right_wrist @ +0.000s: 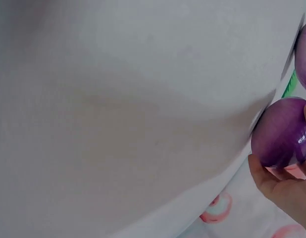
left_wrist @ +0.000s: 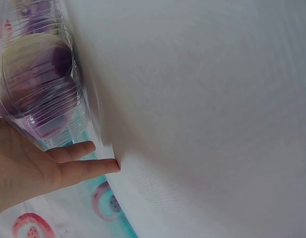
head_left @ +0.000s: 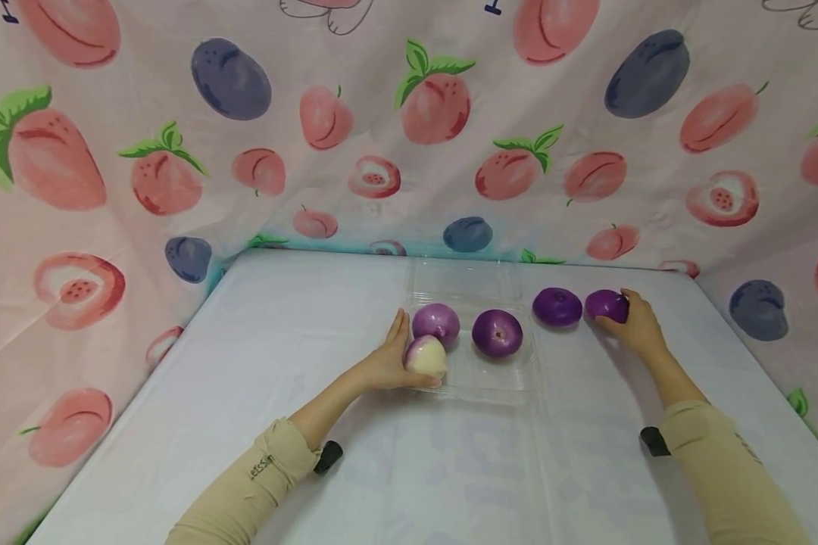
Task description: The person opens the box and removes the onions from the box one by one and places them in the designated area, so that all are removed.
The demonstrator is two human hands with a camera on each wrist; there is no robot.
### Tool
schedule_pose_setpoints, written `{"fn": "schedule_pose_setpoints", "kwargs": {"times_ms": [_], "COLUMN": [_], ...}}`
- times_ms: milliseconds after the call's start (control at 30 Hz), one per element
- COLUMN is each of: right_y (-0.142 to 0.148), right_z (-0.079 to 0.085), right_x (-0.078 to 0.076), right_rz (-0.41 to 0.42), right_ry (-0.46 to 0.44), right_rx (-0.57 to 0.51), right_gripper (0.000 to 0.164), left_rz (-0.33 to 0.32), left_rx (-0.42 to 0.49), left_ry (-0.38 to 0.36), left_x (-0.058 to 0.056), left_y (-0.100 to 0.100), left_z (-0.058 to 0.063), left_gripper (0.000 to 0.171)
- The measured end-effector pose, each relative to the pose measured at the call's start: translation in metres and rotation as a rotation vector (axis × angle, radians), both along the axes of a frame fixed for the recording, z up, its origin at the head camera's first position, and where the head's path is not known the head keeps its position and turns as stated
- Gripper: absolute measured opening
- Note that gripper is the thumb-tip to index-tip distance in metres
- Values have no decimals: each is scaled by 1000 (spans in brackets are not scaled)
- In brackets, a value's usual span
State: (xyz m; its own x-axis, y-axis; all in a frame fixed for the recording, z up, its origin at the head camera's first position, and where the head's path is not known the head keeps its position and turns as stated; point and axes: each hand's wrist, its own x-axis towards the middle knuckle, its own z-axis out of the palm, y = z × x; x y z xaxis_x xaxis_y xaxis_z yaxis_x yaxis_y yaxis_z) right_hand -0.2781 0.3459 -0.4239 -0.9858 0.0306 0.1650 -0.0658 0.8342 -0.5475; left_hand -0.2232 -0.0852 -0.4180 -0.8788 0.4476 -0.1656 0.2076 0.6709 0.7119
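A clear plastic clamshell box (head_left: pixel 477 392) lies with its lid (head_left: pixel 463 278) folded back. In it are a light purple onion (head_left: pixel 436 322), a pale white-and-purple onion (head_left: pixel 426 357) and a dark purple onion (head_left: pixel 497 333). My left hand (head_left: pixel 391 367) rests against the box's near left corner, fingers straight along the outside, thumb along the front edge. Its straight fingers (left_wrist: pixel 86 168) show beside the ribbed box wall (left_wrist: pixel 69 106) in the left wrist view. To the right of the box, my right hand (head_left: pixel 637 325) grips a purple onion (head_left: pixel 607 305) between thumb and fingers.
Another dark purple onion (head_left: pixel 557 307) sits on the white tabletop (head_left: pixel 300 318) between the box and my right hand. A fruit-print curtain (head_left: pixel 382 113) borders the table at the back and sides.
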Motion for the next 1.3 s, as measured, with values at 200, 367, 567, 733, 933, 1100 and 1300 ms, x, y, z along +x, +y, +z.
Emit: {"fn": "schedule_pose_setpoints", "kwargs": {"times_ms": [200, 367, 567, 733, 933, 1100, 1300], "right_y": [0, 8, 14, 0, -14, -22, -34], "right_z": [0, -6, -11, 5, 12, 14, 15], "right_x": [-2, -8, -7, 0, 6, 9, 9], "right_rz": [31, 54, 49, 51, 49, 53, 110], "right_ry": [1, -2, 32, 66, 138, 197, 298], "right_rx": [7, -29, -46, 0, 22, 2, -33], "right_gripper": [72, 82, 90, 80, 70, 64, 59], "left_rz": [-1, 0, -2, 7, 11, 6, 4], "left_rx": [-5, -6, -5, -9, -1, -5, -13], "left_ry": [-1, -11, -10, -7, -3, -3, -3], "left_x": [1, 1, 1, 2, 2, 1, 1], "left_y": [1, 1, 2, 2, 1, 1, 2], "left_z": [2, 2, 2, 2, 1, 1, 1], "left_gripper": [127, 128, 128, 128, 128, 128, 128]}}
